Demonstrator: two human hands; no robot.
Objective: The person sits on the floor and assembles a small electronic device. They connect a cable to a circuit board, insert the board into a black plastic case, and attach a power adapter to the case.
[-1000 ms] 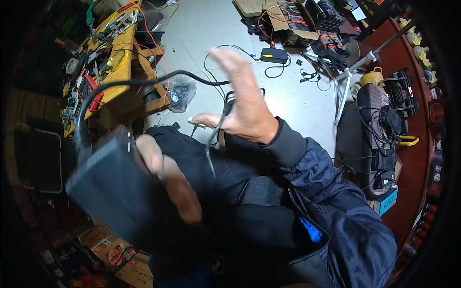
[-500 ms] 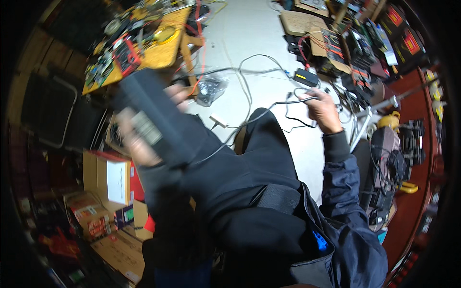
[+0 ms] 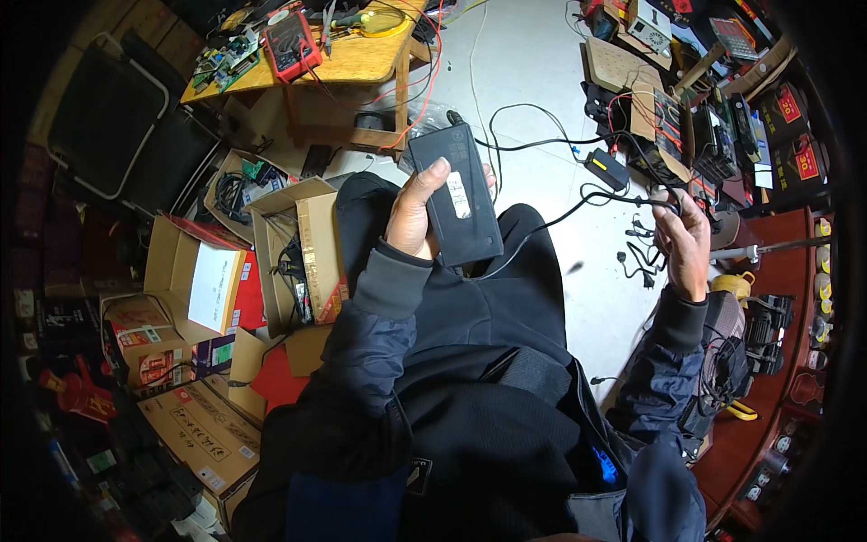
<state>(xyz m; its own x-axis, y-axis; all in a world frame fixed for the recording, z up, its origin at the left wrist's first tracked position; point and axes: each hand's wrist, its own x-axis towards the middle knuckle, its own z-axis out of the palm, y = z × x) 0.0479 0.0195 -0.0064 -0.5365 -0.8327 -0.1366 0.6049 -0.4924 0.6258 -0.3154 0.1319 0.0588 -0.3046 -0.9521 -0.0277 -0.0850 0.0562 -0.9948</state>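
My left hand (image 3: 414, 212) grips a black rectangular power adapter (image 3: 470, 230) by its side, thumb on the top face and fingertips showing past the far edge. A white label (image 3: 459, 195) sits on that face. The adapter is held above my lap, its long side pointing away from me. From its near end a thin black cable (image 3: 562, 215) runs right to my right hand (image 3: 686, 242), whose fingers are closed on it. Another stretch of black cord (image 3: 533, 144) leads from the far end of the adapter toward the same hand.
A wooden table (image 3: 352, 63) at the far left bears a red multimeter (image 3: 293, 47) and circuit boards (image 3: 224, 65). Open cardboard boxes (image 3: 318, 244) stand left of my legs. On the floor at right lie a small black box with a yellow label (image 3: 606, 170) and loose cords (image 3: 639, 262).
My left hand has brought the adapter from the left to over my lap, its labelled face now turned up. The right hand keeps the cable, and the whole view has shifted.
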